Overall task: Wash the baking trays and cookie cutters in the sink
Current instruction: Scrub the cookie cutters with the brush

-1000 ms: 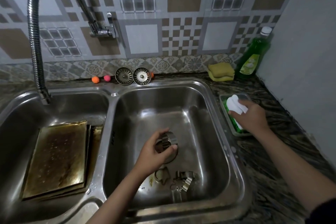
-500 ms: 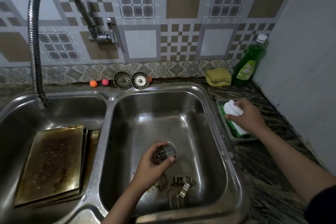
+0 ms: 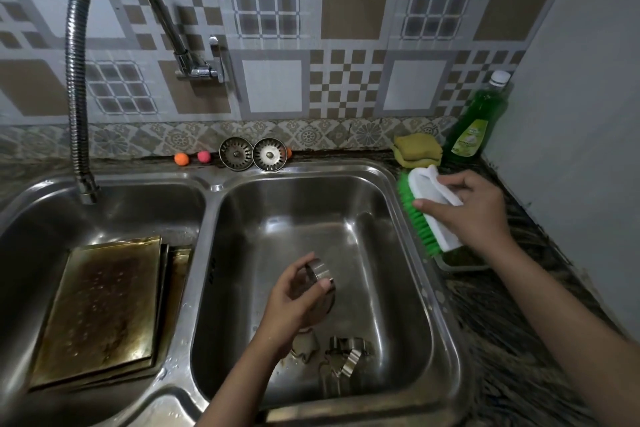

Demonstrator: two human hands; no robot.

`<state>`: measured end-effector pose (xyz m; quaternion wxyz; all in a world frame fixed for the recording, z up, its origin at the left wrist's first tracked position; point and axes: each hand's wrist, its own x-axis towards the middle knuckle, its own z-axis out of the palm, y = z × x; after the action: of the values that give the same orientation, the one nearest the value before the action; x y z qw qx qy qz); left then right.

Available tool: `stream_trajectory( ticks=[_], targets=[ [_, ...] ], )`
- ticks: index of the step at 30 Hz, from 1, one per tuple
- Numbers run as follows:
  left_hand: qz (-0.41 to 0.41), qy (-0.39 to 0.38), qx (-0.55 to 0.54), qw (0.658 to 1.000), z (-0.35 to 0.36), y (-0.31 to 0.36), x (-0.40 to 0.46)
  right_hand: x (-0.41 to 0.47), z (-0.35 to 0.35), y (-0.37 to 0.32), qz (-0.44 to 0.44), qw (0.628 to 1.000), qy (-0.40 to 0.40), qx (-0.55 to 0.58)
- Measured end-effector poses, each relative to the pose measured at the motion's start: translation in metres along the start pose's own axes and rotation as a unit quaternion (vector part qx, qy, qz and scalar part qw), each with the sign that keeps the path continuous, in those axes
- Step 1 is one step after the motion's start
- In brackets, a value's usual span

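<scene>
Left hand pinching round cookie cutter over right basin; right hand gripping green-bristled brush above sink's right edge; baking trays lying in left basin.

The only printed matter in view is the label on the green bottle standing in the far right corner of the worktop; the label is pale green and white with a picture and some lines of print, but the lettering is too small and blurred to read. No brand, number or sign can be made out anywhere else; the wall tiles carry patterns only.
</scene>
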<state>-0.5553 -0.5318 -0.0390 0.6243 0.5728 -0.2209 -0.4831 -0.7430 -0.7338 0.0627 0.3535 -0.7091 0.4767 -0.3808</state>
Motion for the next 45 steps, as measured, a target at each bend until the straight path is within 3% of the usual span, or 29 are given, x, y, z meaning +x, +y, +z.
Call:
stream_trajectory(
  ticks=[5,11,17,23,26,28,31,34,37,40,45],
  targets=[
    [-0.040,-0.047,-0.088,0.994,0.006,0.007,0.001,-0.055,0.046,-0.023,0.026,0.992,-0.108,0.061],
    [-0.032,-0.065,-0.215,0.974,0.000,0.008,-0.002,-0.088,0.098,-0.012,0.084,0.972,-0.148,0.164],
    [-0.047,-0.067,-0.164,0.983,-0.014,0.013,-0.003,-0.077,0.110,-0.001,0.041,0.985,-0.143,0.091],
    [-0.064,-0.052,-0.176,0.981,-0.015,0.010,0.002,-0.088,0.126,-0.002,0.090,0.968,-0.128,0.195],
    [-0.069,-0.076,-0.151,0.983,-0.018,0.006,-0.002,-0.091,0.129,0.014,0.104,0.974,-0.120,0.164],
    [-0.085,-0.085,-0.103,0.987,-0.019,0.002,-0.004,-0.087,0.126,0.025,0.086,0.983,-0.127,0.101],
    [-0.095,-0.032,0.028,0.995,-0.019,-0.001,-0.002,-0.078,0.119,0.028,0.064,0.989,-0.112,0.065],
    [-0.081,0.010,0.182,0.980,-0.020,0.000,0.005,-0.071,0.112,0.019,0.086,0.985,-0.092,0.117],
    [-0.052,-0.016,0.255,0.965,-0.020,0.005,0.006,-0.075,0.110,0.015,0.107,0.967,-0.166,0.160],
    [0.001,-0.023,0.244,0.969,-0.021,0.014,0.004,-0.089,0.117,0.022,0.132,0.961,-0.204,0.135],
    [0.038,0.061,0.109,0.991,-0.021,0.004,0.000,-0.112,0.129,0.032,0.283,0.907,-0.149,0.273]
  ],
)
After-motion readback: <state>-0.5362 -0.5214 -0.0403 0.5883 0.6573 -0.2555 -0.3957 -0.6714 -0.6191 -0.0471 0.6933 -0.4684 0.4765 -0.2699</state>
